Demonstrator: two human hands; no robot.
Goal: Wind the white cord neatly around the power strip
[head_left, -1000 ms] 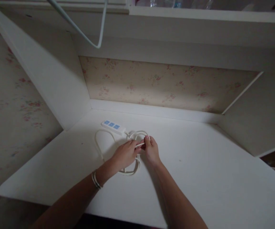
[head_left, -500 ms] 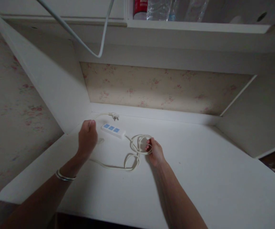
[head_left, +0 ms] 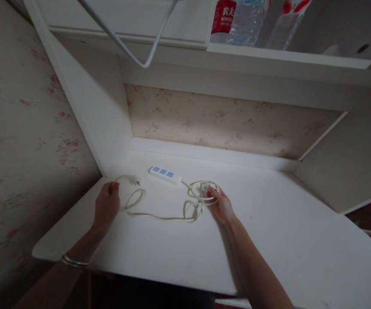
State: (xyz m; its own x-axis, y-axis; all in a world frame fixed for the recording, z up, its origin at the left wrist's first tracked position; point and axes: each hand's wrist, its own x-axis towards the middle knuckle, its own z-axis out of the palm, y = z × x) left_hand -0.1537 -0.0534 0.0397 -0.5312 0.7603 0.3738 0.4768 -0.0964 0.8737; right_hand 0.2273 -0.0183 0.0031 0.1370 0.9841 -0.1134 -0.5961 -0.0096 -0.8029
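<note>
A white, oblong plastic power strip with three blue socket faces (head_left: 165, 175) lies toward the back edge of a white, flat desk surface (head_left: 278, 227), nearer its back-left corner than its back-right one. Its thin off-white cord (head_left: 166, 219) loops in a loose coil near the middle of the surface, where a person's right hand (head_left: 223, 207) grips the loops with curled fingers. The cord runs on toward the left edge. There the left hand (head_left: 108, 204), a silver-coloured bracelet (head_left: 75, 261) at its wrist, closes in a fist around the cord near its white plug with metal prongs (head_left: 136, 182). Cream, rose-patterned wallpaper (head_left: 233, 122) backs the desk; clear plastic bottles with red labels (head_left: 246, 23) stand on a white shelf (head_left: 288, 56) above.
</note>
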